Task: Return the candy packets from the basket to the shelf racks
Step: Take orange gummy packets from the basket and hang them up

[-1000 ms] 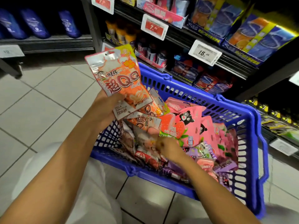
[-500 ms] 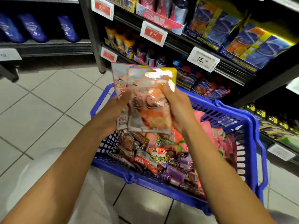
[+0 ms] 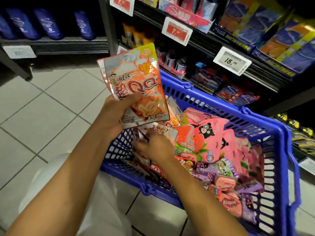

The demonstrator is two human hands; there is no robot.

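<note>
Candy packets point(image 3: 134, 86) in left hand point(image 3: 117, 113); right hand point(image 3: 153, 147) in basket point(image 3: 279, 167).

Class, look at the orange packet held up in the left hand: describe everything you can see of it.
The orange packet is a glossy foil-looking pouch, silver at its edges, printed in orange, red and yellow with large "QQ" lettering and a small cartoon face. It is held upright, tilted slightly left, above the near-left corner of the blue basket. The left hand grips its lower part, thumb across the front. A second, similar packet shows just behind it in the same grip.
</note>
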